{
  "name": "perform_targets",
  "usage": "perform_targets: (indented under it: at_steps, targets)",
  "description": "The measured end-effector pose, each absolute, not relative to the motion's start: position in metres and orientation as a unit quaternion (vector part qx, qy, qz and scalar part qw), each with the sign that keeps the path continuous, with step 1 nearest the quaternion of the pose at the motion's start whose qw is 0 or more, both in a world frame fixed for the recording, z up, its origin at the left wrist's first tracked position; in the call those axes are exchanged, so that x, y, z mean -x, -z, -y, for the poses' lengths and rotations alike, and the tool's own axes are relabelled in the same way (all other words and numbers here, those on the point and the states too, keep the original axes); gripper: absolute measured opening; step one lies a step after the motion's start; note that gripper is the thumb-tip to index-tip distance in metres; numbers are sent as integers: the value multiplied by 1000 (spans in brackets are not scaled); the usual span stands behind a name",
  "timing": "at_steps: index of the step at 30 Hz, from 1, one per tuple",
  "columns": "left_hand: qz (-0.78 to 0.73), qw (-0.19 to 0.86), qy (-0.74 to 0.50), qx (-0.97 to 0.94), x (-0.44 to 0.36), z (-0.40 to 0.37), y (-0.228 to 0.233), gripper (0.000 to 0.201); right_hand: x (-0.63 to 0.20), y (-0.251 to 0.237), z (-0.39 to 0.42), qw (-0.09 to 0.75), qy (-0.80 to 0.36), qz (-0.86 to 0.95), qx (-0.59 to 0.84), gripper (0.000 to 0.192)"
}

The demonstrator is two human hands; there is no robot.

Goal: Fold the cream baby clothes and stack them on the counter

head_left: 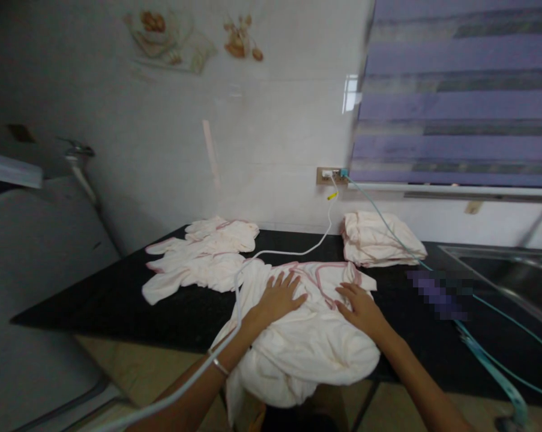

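Observation:
A white baby garment with pink trim (298, 336) lies spread on the black countertop, its lower part hanging over the front edge. My left hand (280, 295) rests flat on its left side, fingers spread. On the right side, my right hand (358, 306) also lies flat with fingers apart, close to the pink-edged opening. Neither hand grips the cloth. More white garments with pink edges (203, 255) lie loosely piled to the left, touching the spread one. A folded stack of similar white cloth (381, 240) sits at the back right.
A white cable (298, 253) runs from the wall outlet (331, 175) across the garments and over my left forearm. A teal cord (379, 210) crosses the folded stack. At right are a steel sink (460, 255), a teal strap (491, 366) and a blurred purple object (437, 294).

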State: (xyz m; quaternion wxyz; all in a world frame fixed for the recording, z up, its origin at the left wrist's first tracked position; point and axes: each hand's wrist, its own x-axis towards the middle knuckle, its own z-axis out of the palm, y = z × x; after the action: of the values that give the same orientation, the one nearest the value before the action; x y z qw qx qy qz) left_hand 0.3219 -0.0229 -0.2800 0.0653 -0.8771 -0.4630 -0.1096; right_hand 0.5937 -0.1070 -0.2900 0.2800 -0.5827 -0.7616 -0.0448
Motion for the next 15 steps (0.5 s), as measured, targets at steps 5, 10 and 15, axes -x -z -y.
perform_targets:
  at_steps: [5, 10, 15]
  targets:
    - [421, 39, 93, 902, -328, 20, 269, 70, -560, 292, 153, 228, 82, 698, 674, 44]
    - [272, -1, 50, 961, -364, 11, 256, 67, -487, 294, 195, 210, 162, 611, 746, 43]
    - [174, -93, 24, 980, -434, 23, 221, 49, -453, 274, 204, 166, 151, 580, 783, 45]
